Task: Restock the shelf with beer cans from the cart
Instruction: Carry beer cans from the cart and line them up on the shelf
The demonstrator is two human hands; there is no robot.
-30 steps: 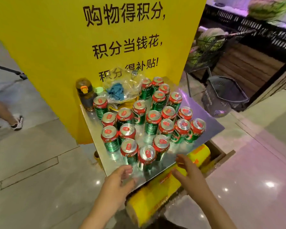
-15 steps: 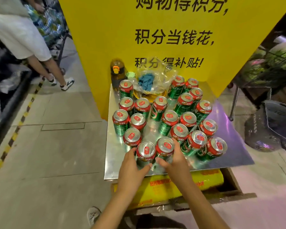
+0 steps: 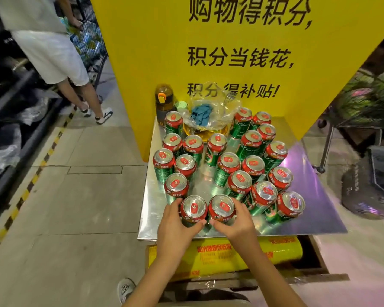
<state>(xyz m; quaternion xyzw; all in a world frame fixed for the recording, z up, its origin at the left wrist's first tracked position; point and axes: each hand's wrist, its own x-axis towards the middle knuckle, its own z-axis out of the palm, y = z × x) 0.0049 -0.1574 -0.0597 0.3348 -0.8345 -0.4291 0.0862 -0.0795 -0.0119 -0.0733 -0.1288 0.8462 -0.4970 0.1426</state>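
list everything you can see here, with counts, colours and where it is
beer cans: twenty, green with red tops, upright on the metal top
metal top: one, silver, in front of the sign
sign: one, yellow with black lettering, behind the cans
bottle: one, brown with an orange latch, back left by the sign
plastic bag: one, clear with blue cloth inside, at the back among the cans
film roll: one, yellow, below the top's near edge
bystander: one, white shorts, far left
left hand: grips the left front can
right hand: grips the right front can
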